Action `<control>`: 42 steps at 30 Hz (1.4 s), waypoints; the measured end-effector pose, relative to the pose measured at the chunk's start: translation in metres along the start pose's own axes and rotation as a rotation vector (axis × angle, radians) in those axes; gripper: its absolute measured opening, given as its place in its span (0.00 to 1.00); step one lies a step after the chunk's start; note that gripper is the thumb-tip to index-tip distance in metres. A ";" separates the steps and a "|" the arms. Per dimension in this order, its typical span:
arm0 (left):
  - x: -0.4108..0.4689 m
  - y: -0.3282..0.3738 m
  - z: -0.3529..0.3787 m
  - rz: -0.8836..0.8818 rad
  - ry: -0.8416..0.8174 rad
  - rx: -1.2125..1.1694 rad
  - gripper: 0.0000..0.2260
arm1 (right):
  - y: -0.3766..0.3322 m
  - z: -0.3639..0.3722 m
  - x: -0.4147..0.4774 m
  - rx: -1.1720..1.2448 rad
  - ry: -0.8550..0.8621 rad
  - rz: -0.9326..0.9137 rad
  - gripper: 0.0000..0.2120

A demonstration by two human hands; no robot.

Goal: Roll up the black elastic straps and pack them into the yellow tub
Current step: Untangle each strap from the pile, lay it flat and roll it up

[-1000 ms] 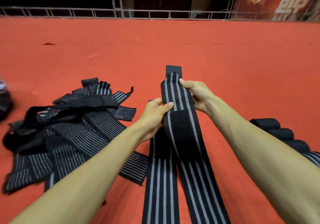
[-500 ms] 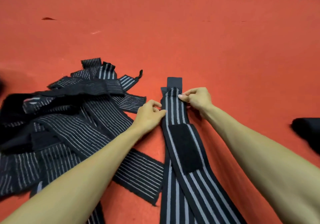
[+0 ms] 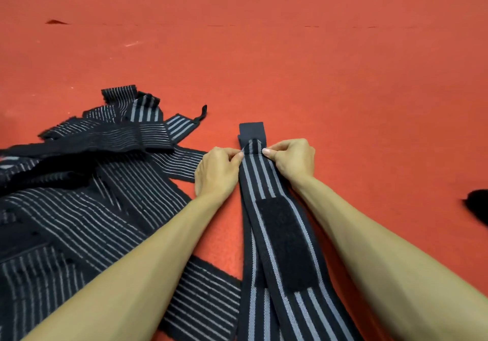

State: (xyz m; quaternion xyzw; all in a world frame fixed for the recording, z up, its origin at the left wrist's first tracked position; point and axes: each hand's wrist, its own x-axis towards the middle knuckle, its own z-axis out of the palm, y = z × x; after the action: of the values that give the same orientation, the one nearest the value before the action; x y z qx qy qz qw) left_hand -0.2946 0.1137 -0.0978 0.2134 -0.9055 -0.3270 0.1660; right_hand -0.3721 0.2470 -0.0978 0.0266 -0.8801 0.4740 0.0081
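On red floor (image 3: 290, 63), centre: strap (image 3: 260, 174), lifted a second ago, now laid flat; our left hand (image 3: 216, 173) and right hand (image 3: 293, 160) pinch its far end, rolling about to begin.

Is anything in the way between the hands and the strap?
No. The left hand and right hand already pinch the far end of the strap on the red floor. The tub is out of view.
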 end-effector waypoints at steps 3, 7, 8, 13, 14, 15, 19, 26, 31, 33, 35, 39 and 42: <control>0.002 0.002 0.000 -0.053 0.019 0.008 0.10 | 0.001 0.004 -0.001 -0.017 0.029 -0.001 0.05; 0.003 0.006 0.001 -0.041 -0.008 0.060 0.10 | 0.002 0.001 -0.002 -0.035 0.009 -0.030 0.04; 0.003 0.008 0.001 -0.033 -0.025 0.084 0.10 | 0.002 -0.001 -0.001 -0.050 -0.010 -0.046 0.05; 0.005 0.015 0.003 0.019 -0.073 0.148 0.09 | 0.002 -0.004 0.001 -0.124 -0.108 -0.102 0.11; 0.004 0.013 0.003 0.028 -0.080 0.136 0.07 | 0.003 -0.003 0.000 -0.115 -0.108 -0.103 0.10; 0.004 0.013 0.003 0.041 -0.088 0.119 0.06 | 0.003 -0.003 -0.001 -0.085 -0.106 -0.103 0.09; -0.005 0.019 -0.008 0.083 -0.121 0.035 0.03 | 0.001 -0.014 -0.007 0.075 -0.138 -0.143 0.03; -0.047 0.065 -0.062 0.082 -0.226 -0.345 0.05 | -0.044 -0.080 -0.049 0.263 -0.168 -0.270 0.11; -0.089 0.102 -0.114 0.165 -0.147 -0.588 0.12 | -0.088 -0.136 -0.095 0.383 -0.190 -0.315 0.05; -0.107 0.119 -0.137 0.247 -0.123 -0.552 0.13 | -0.107 -0.161 -0.119 0.426 -0.238 -0.330 0.05; -0.125 0.137 -0.160 0.309 -0.061 -0.513 0.15 | -0.126 -0.185 -0.144 0.474 -0.292 -0.345 0.03; -0.165 0.164 -0.196 0.421 -0.005 -0.505 0.14 | -0.154 -0.233 -0.190 0.542 -0.384 -0.369 0.02; -0.194 0.175 -0.220 0.396 -0.152 -0.633 0.18 | -0.163 -0.266 -0.219 0.577 -0.508 -0.380 0.06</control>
State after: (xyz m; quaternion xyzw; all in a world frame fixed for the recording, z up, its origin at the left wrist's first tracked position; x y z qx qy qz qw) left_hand -0.0805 0.2168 0.1477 -0.0527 -0.7932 -0.5670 0.2160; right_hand -0.1475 0.3885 0.1757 0.3053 -0.6651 0.6691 -0.1294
